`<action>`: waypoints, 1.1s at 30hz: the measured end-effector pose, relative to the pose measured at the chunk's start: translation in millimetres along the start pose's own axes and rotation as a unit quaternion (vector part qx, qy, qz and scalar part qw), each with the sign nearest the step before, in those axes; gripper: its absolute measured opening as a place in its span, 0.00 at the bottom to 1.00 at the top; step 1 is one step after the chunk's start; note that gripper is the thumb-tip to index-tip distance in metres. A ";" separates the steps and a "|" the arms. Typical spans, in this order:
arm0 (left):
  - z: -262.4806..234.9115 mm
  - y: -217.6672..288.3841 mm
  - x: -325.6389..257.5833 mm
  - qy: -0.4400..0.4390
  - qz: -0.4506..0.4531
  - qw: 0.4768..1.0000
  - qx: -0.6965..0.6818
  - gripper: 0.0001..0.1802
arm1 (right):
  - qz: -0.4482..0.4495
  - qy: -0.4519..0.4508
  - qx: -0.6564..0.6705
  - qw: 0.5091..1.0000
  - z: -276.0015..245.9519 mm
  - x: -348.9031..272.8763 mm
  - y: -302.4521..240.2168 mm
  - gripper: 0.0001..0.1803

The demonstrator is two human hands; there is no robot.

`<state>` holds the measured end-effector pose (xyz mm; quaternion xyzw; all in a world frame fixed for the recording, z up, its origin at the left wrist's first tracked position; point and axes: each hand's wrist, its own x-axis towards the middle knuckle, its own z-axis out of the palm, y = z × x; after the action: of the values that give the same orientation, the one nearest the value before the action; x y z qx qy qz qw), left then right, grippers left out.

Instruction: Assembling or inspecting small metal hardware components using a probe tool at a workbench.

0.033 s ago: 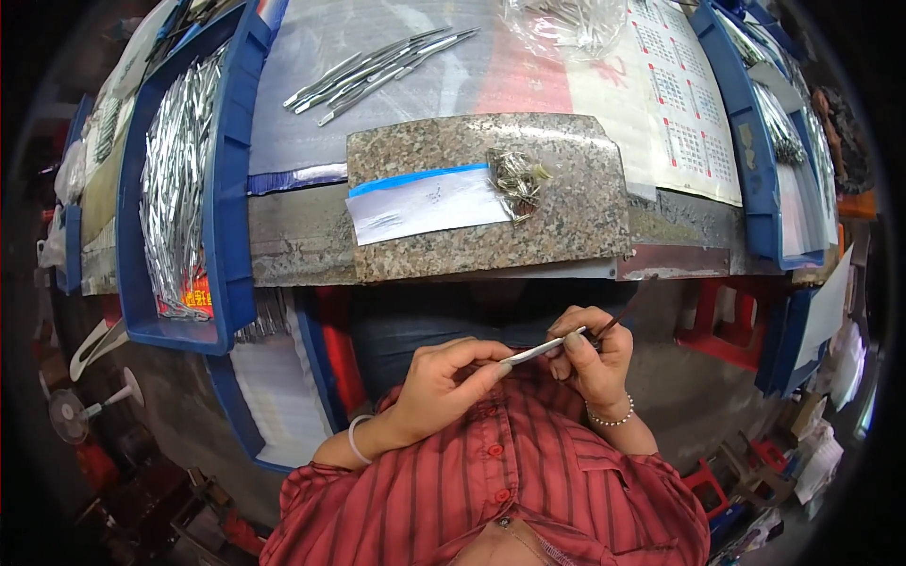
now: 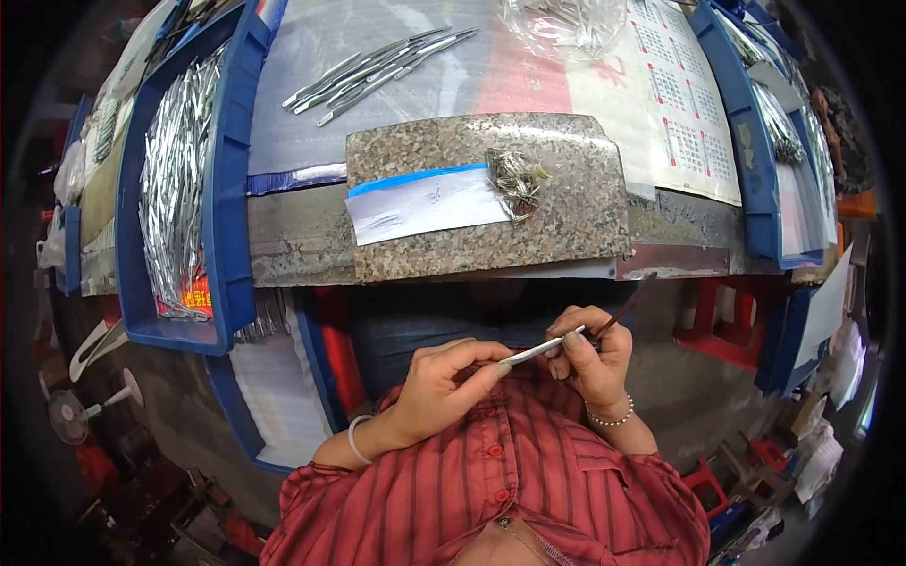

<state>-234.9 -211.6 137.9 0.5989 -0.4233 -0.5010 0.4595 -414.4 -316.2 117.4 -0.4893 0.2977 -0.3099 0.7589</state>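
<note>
Head view: the person's left hand (image 2: 444, 387) pinches one end of a thin, flat metal strip (image 2: 541, 348), and the right hand (image 2: 590, 357) has its fingers curled shut around the other end plus a thin dark stick (image 2: 625, 313), all held below the bench's near edge. On the speckled granite slab (image 2: 566, 212) sit a small heap of shiny bits (image 2: 515, 181) and a white sheet (image 2: 425, 203). A blue tray (image 2: 226, 189) at the left edge holds silvery strips.

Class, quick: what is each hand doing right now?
Left hand: closed, pinching the slim metal piece.
Right hand: closed on the piece's other end, plus a thin dark stick.
</note>
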 end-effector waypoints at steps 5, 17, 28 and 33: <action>0.7 -1.0 -2.1 0.022 0.013 1.000 0.011 0.08 | 0.038 0.011 0.016 0.999 5.0 1.0 -0.8 0.08; -2.6 -14.2 -9.3 -0.055 -0.136 0.975 -0.170 0.11 | 0.094 0.051 0.000 0.994 11.5 4.9 -3.8 0.07; -11.4 -16.0 -17.9 -0.080 -0.197 0.947 -0.239 0.13 | 0.141 0.013 -0.022 0.990 14.8 10.8 0.3 0.07; -12.5 -13.3 -21.7 -0.039 -0.186 0.947 -0.260 0.14 | 0.140 0.020 -0.044 0.989 20.9 13.1 -9.8 0.07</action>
<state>-224.9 -186.1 130.5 0.5067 -0.1767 -0.6933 0.4810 -392.1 -317.8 131.7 -0.4693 0.3914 -0.1969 0.7667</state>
